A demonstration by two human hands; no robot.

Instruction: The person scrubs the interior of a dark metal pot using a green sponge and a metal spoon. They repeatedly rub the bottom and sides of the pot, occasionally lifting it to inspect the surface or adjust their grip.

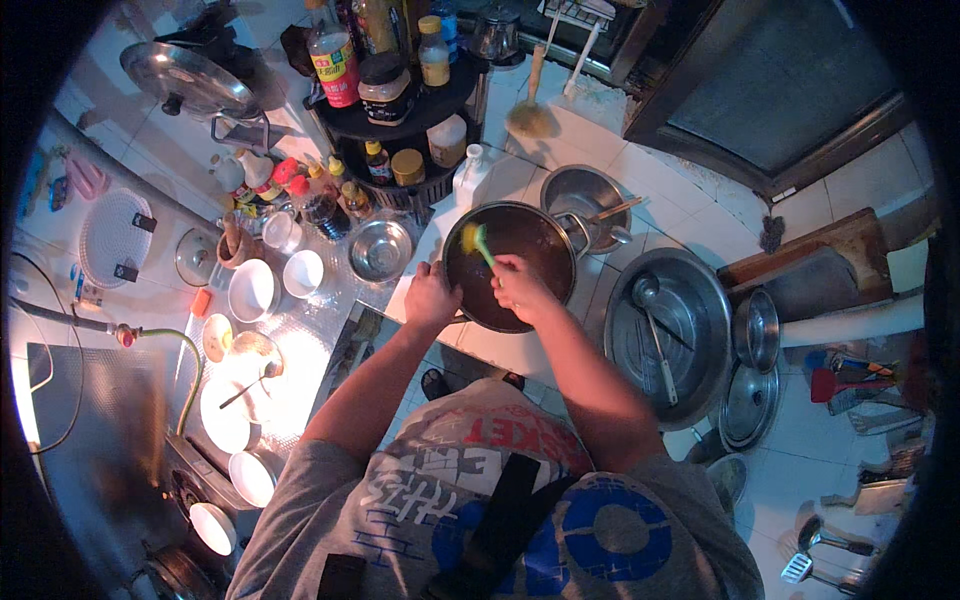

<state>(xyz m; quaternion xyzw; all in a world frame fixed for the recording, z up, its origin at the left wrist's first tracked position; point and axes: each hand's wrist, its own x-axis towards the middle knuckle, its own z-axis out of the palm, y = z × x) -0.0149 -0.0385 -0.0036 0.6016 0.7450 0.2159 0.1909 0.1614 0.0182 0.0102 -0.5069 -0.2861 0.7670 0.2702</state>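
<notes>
A wide metal pot (541, 238) with loop handles stands on the tiled counter before me; its inside looks dark brown. My left hand (435, 295) grips it at the near left rim. My right hand (521, 285) reaches over the pot and holds the green handle of a brush (484, 244). The brush's yellowish head (470, 237) is blurred, at the far left part of the pot's inside. Whether it touches the wall cannot be told. Behind the pot sits a metal bowl (559, 184) with chopsticks (616, 208) and a spoon across its edge.
At right is a large metal basin (619, 375) holding a ladle (660, 337). A black corner shelf (349, 124) carries bottles and jars. White bowls (251, 289), a steel bowl (380, 251) and sauce bottles crowd the left counter. A white bottle (471, 176) stands close behind the pot.
</notes>
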